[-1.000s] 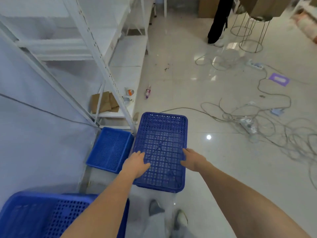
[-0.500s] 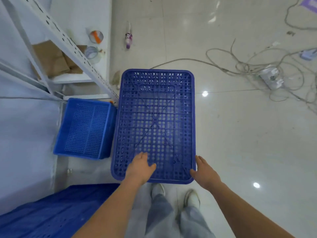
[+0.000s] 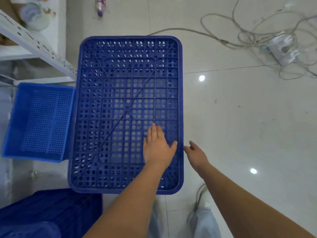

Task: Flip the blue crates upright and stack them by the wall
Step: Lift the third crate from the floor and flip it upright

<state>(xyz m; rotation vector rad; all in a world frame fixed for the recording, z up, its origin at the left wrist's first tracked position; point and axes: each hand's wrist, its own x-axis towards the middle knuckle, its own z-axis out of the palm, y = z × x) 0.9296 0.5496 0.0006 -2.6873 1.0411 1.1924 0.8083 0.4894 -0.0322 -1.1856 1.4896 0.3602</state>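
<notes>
A large dark blue crate [image 3: 120, 93] lies upside down on the floor, its perforated bottom facing up. My left hand [image 3: 157, 148] lies flat on that bottom near the crate's right side, fingers straight. My right hand [image 3: 197, 154] hovers just off the crate's right edge, fingers loosely extended and holding nothing. A smaller lighter blue crate [image 3: 39, 122] stands upright at the left, touching the big crate's left side. Another dark blue crate [image 3: 49, 213] fills the bottom left corner, partly cut off.
A white metal shelf rack [image 3: 37, 43] stands at the upper left with tape rolls [image 3: 35, 16] on its low shelf. Tangled cables and a power strip [image 3: 283, 48] lie on the tiled floor at the upper right. My shoes and trouser legs [image 3: 202, 219] are below.
The camera has come closer over the flipped crate. My left hand slid from the near edge to the right part of its bottom; my right hand came off the near right corner.
</notes>
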